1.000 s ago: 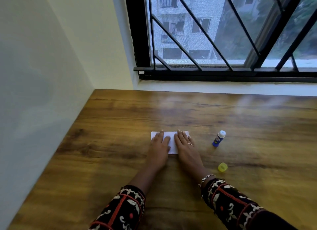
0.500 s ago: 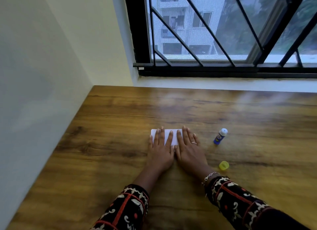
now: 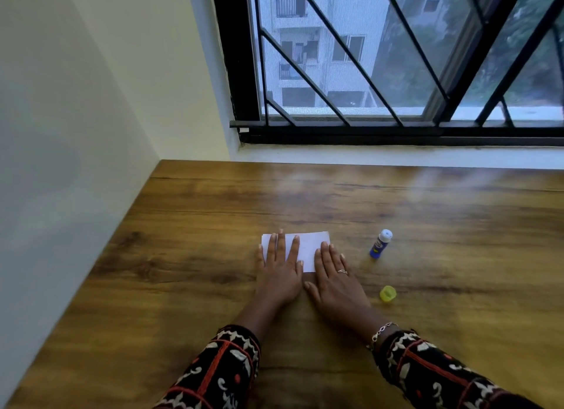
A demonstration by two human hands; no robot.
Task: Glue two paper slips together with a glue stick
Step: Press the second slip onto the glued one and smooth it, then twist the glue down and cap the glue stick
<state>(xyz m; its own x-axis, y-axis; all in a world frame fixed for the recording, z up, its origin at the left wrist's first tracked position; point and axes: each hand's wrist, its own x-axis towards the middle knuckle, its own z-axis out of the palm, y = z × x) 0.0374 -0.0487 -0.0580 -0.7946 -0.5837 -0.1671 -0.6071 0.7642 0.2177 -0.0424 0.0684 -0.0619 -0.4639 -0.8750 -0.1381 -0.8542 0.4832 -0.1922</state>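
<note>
The pressing step seems in hand; next, a gentle lift to check the bond. At mid-frame the left hand (image 3: 279,274) lies flat, fingers straight, on the paper slips (image 3: 309,249); the right hand (image 3: 332,277), equally flat, presses their lower right corner; the uncapped glue stick (image 3: 380,244) stands further right

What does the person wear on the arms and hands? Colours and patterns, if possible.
The left sleeve and right sleeve are black with red lines and white leaf-like motifs. The right hand wears a silver ring, and its wrist a silver chain bracelet. The left hand shows no jewellery.
</note>
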